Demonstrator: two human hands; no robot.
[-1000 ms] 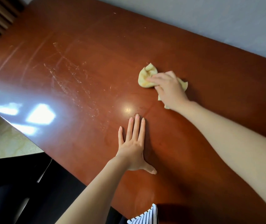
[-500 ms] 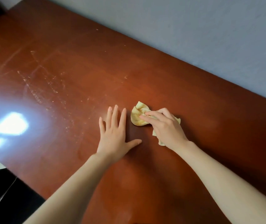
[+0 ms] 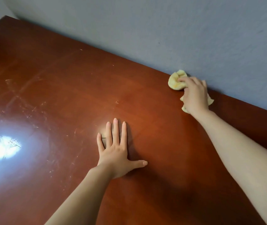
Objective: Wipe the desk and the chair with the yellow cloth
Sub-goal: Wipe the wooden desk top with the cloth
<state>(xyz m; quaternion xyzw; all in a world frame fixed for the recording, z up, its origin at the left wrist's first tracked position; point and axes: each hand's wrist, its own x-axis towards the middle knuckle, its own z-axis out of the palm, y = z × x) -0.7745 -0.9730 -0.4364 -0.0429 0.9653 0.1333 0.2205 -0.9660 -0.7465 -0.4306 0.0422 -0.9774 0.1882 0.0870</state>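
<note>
Desk (image 3: 145,98) fills nearly the whole view, a glossy red-brown top running back to a grey-blue wall (image 3: 162,30) along its far edge. At the far left a bright patch of glare (image 3: 1,148) sits on the surface, with fine pale scratches (image 3: 25,111) scattered around and above it across the left half. Toward the middle, the left hand (image 3: 115,151) lies palm down on the wood, flat and holding nothing, its four fingers together and pointing toward the wall, the thumb stuck out to the right; a small soft highlight shows on the surface just at its fingertips, and its bare forearm comes in from the bottom edge. Well apart from it, to the right and farther back, the cloth (image 3: 177,80) is a crumpled pale yellow wad lying on the desk right at the line where the top meets the wall. The right hand (image 3: 194,96) is pressed down on top of it, fingers curled over and gripping the fabric, so that one bunch pokes out to the left of the fingers and smaller corners show below and to the right of the palm. Its bare forearm stretches in from the lower right corner, casting a dim shadow on the wood beneath.
</note>
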